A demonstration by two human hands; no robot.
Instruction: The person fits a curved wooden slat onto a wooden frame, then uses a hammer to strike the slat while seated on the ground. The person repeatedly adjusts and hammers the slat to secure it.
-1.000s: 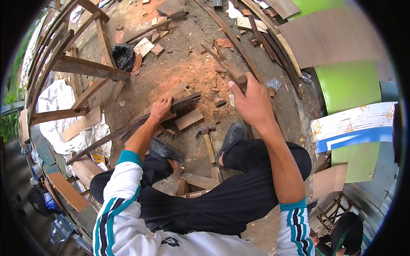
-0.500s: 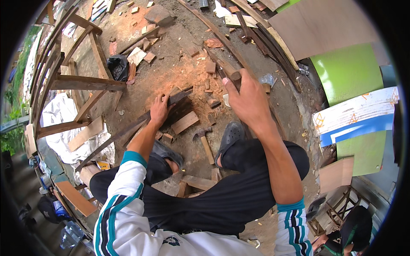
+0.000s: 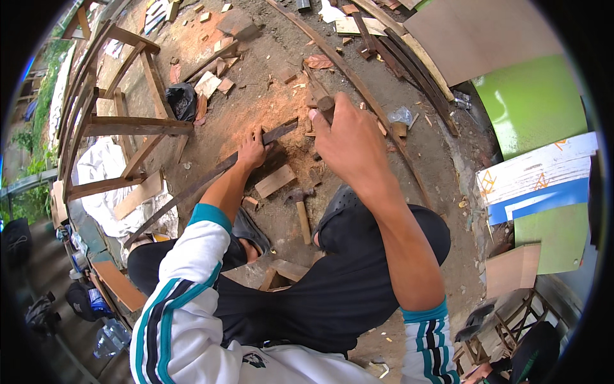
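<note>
Head view, looking down past my knees at bare ground strewn with sawdust and offcuts.

My left hand [image 3: 251, 152] is closed over a long dark wooden slat [image 3: 211, 180], gripping it near its far end and pinning it down. The slat runs diagonally from lower left, beside my left leg, up to the right, where its tip lies in the orange sawdust patch [image 3: 256, 109]. Fingers are wrapped over the top edge; the thumb side is hidden from me.

My right hand [image 3: 350, 146] is raised above the ground, fist closed around the wooden handle of a tool [image 3: 323, 102]. Only the butt of the handle and a thin dark shaft beyond it show past my knuckles; it may be a chisel or a small saw, but I cannot tell which from this angle. The tool stands apart from the slat, up and to the right of its tip.

On the ground between my feet lies a hammer [image 3: 302, 208], head away from me, handle pointing towards my body, untouched. Just left of it is a short flat wood block [image 3: 275, 181], near the slat but not under my hand.

To the left stands an unfinished wooden frame [image 3: 121, 125]. A green panel [image 3: 531, 102] leans at upper right.
</note>
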